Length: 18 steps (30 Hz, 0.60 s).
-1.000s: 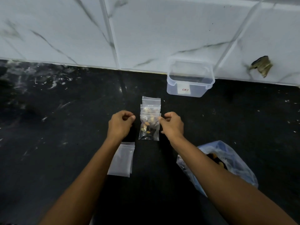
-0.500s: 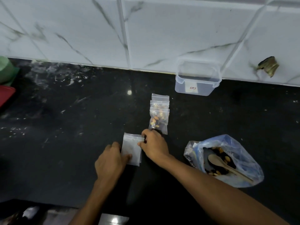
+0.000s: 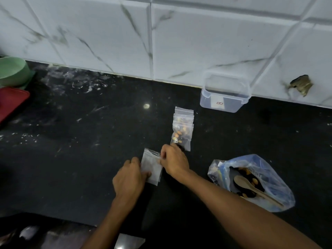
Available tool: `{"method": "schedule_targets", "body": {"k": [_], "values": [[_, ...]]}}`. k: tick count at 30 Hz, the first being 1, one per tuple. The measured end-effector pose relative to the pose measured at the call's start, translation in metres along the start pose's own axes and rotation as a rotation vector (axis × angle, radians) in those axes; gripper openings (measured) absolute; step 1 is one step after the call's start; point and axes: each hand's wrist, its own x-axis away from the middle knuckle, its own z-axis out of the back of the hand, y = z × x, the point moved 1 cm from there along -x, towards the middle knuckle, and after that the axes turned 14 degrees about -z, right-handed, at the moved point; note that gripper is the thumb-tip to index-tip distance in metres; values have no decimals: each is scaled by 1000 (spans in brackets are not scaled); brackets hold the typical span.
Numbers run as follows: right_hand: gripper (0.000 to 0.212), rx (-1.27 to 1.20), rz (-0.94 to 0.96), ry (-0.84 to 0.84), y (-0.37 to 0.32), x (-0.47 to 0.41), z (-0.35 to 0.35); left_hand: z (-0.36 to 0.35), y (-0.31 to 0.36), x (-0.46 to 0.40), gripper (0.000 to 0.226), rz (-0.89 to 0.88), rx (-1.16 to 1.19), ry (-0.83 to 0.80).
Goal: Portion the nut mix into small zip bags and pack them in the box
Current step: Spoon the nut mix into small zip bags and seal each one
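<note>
Now the empty zip bag (image 3: 150, 168) lies flat on the black worktop (image 3: 80, 159), the right hand (image 3: 175, 161) pinching its upper right edge while the left hand (image 3: 128, 178) presses its left side. Just beyond the pinching grip lie filled zip bags (image 3: 182, 130); farther back stands the clear box (image 3: 225, 95). Right of the grip sits the nut mix bag (image 3: 251, 182) with a wooden spoon (image 3: 251, 187).

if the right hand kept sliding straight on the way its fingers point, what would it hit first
The right hand points left across the stack of empty zip bags, whose top edge it pinches. Going straight on, it would probably meet the left hand first, which rests on the stack's left side.
</note>
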Motion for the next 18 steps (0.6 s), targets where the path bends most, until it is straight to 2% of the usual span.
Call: {"method": "schedule_targets", "body": {"k": [7, 14, 18], "values": [[16, -75, 28, -75, 4, -1, 7, -4, -2, 0, 22, -16, 53, 16], [16, -33, 79, -45, 5, 8, 14, 0, -6, 6, 7, 7, 147, 42], [12, -21, 83, -145, 3, 14, 31, 9, -7, 8, 7, 21, 230, 5]]}}
